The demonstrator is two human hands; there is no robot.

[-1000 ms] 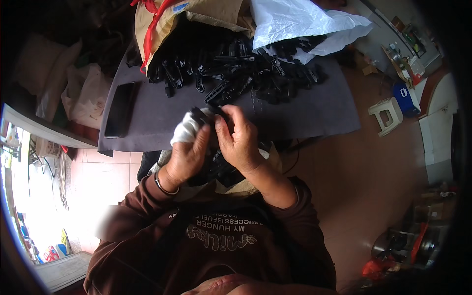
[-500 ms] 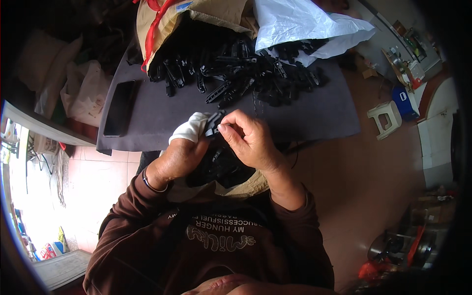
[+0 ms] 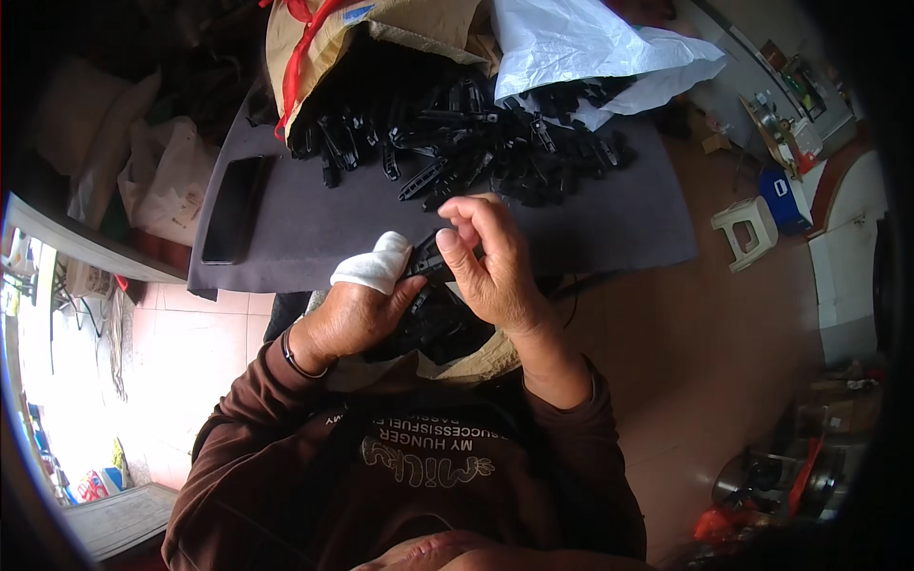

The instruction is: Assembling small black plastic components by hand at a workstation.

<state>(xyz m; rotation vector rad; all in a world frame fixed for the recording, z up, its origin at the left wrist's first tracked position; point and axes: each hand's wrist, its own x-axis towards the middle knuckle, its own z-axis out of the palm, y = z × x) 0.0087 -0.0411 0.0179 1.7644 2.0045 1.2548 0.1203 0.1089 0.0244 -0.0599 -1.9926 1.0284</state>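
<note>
"Holding what, and where?"
"One black plastic part (image 3: 426,262), near the counter (image 3: 314,209) edge, above an open tan sack (image 3: 489,360); the left hand (image 3: 354,309), fingers in white cloth (image 3: 371,268), pinches it."
"Right hand (image 3: 497,276)?"
"Thumb and fingers parted beside it; contact, cannot tell."
"Good handling?"
"Probably: left pinch firm, part steady, right fingertips light."

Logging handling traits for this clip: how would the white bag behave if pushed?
The white bag looks floppy, given its creases. Its sheeting seems thin, so probably light itself. Black parts at its open mouth might shift.
</note>
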